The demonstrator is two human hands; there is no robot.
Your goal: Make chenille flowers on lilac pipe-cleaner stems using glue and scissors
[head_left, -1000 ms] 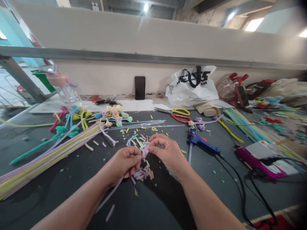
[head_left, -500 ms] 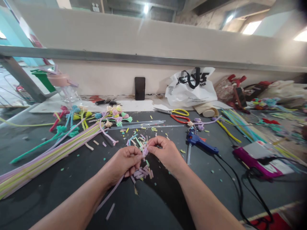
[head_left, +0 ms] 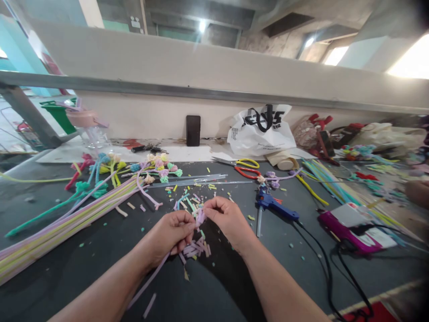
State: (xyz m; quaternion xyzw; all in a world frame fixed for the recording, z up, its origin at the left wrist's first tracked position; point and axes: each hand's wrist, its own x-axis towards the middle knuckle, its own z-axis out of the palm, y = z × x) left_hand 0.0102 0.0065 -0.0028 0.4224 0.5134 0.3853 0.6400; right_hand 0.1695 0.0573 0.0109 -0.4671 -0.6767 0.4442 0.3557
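Observation:
A small purple fuzzy flower sits between my two hands, above a pile of cut purple pieces. My left hand is closed on its purple stem, which trails down toward the lower left. With thumb and forefinger, my right hand pinches the flower from the right. Beyond both hands lie small pastel offcuts. Long pastel stems lie to the left, beside finished fuzzy flowers.
Scissors and a blue glue gun with a black cord lie right of my hands. Farther right is a purple box. A phone and a white bag stand behind. Another person's hand shows at the right edge.
The view has shifted slightly, so the table sits a little lower and farther left. My hands keep hold of the purple flower and stem. Another person's hand now shows at the right edge.

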